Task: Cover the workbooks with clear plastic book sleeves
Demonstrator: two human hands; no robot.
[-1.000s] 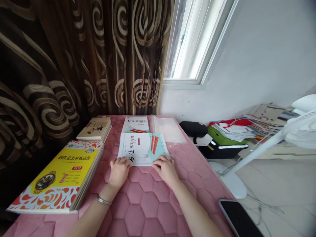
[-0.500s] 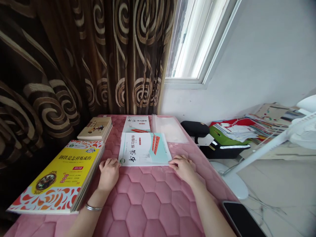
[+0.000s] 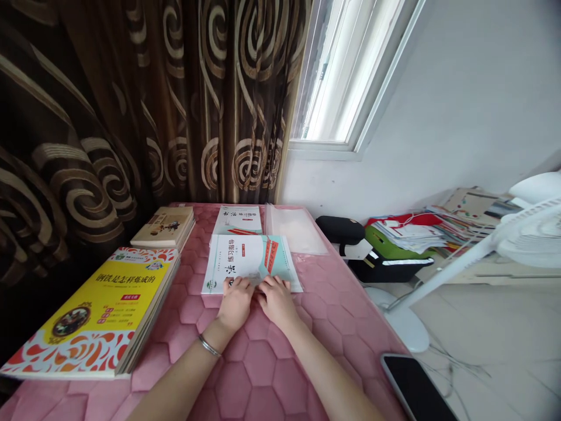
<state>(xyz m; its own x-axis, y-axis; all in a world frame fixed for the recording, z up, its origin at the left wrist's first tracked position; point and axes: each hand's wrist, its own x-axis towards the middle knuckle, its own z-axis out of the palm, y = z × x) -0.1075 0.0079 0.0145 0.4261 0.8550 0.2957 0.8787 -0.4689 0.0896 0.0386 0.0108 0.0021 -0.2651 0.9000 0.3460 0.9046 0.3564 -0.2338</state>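
Booklet (image 3: 249, 260), centre frame: press evenly with left hand (image 3: 235, 303) and right hand (image 3: 278, 299), fingers (image 3: 241, 282) curled narrow; cannot tell whether pinching.

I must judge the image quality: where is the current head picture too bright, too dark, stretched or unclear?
In the head view, the window glares white, the curtain sinks into shadow at left, the yellow book looks stretched toward lower left, and fine print on the booklet is unreadable.
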